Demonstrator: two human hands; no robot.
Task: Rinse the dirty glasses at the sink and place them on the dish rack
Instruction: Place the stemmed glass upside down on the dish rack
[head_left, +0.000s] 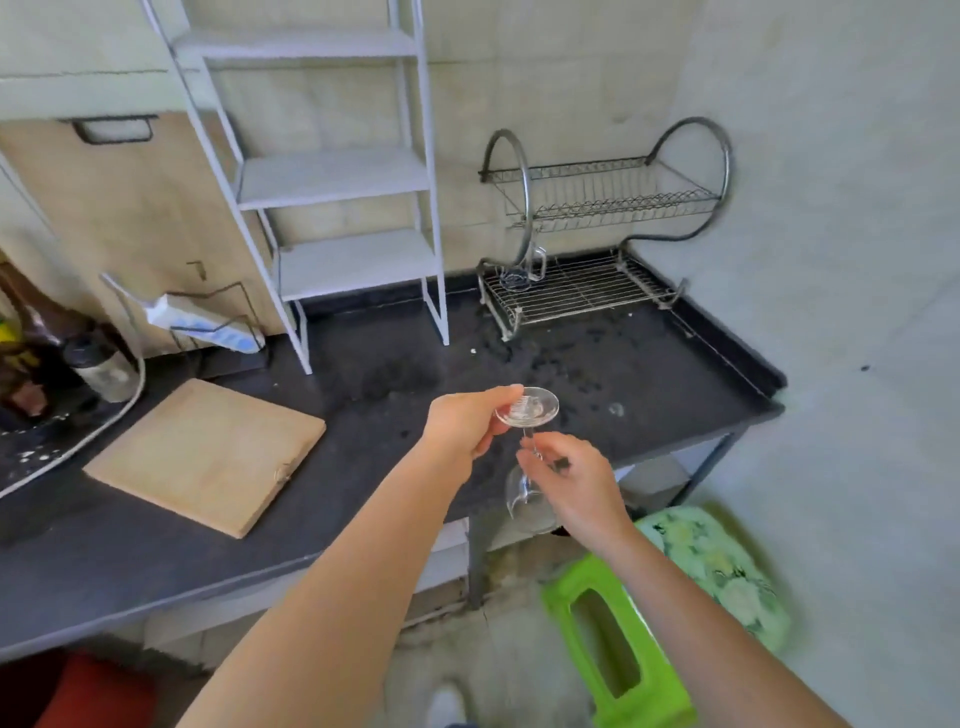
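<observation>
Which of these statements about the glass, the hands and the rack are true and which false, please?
1. The glass is held upside down. True.
2. The left hand grips its foot. True.
3. The right hand is empty. False: it pinches the stem.
4. The rack has nothing on its lower tier. False: a clear mug sits there.
5. The board lies on the counter. True.

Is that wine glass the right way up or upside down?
Upside down. The wine glass has its flat foot on top in the left hand; the right hand pinches the stem, and the bowl hangs below.
</observation>
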